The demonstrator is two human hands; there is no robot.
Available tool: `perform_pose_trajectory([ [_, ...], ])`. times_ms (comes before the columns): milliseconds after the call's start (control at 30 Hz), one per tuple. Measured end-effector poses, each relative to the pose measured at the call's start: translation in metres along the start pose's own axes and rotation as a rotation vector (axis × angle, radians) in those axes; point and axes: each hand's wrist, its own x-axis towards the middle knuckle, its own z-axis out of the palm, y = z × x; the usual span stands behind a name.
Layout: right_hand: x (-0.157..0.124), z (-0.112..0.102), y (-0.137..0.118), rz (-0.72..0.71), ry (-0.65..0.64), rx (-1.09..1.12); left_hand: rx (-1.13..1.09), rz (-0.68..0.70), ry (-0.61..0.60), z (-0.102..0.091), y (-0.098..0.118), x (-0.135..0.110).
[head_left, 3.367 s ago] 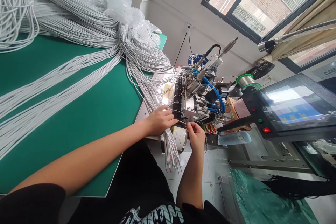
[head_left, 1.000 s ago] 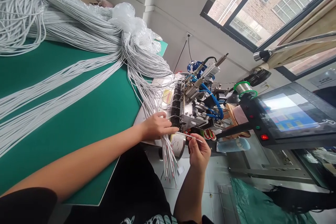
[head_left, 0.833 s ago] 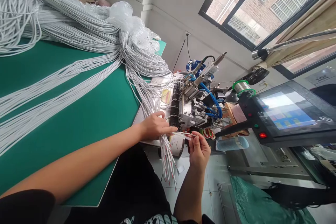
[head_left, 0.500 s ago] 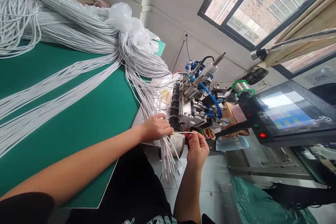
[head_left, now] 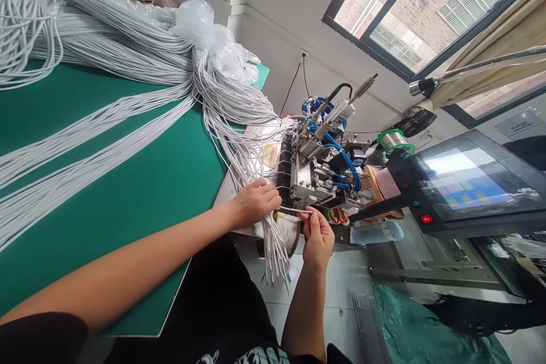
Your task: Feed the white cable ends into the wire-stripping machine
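Note:
My left hand (head_left: 255, 202) is closed over a bundle of thin white cables (head_left: 273, 247) whose red-tipped ends hang off the table edge. One white cable (head_left: 290, 210) stretches from that hand to my right hand (head_left: 316, 235), which pinches its end between thumb and fingers just below the front of a small metal machine (head_left: 315, 173) with blue hoses. Several cables lie in the machine's black clamp row (head_left: 286, 168).
A green table mat (head_left: 140, 182) carries long runs of white cables (head_left: 85, 142) and a heaped pile with clear plastic (head_left: 200, 17). A control box with a lit screen (head_left: 464, 179), a wire spool (head_left: 394, 139), red-handled scissors (head_left: 339, 216) and a window (head_left: 426, 0) stand to the right.
My right hand drew one cable out of the bundle, lowered, then rose back to the machine front with the cable end. The left hand stayed on the bundle. The machine head lifted slightly.

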Motion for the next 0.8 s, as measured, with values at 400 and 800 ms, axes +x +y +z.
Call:
perform_pose_trajectory([
  [400,0.013,0.0,-0.004,0.157,-0.168,0.162,-0.018,-0.025,-0.057,0.003,0.0,-0.003],
  [800,0.02,-0.004,-0.001,0.22,-0.222,0.139,-0.067,-0.034,-0.077,-0.005,0.0,0.001],
])
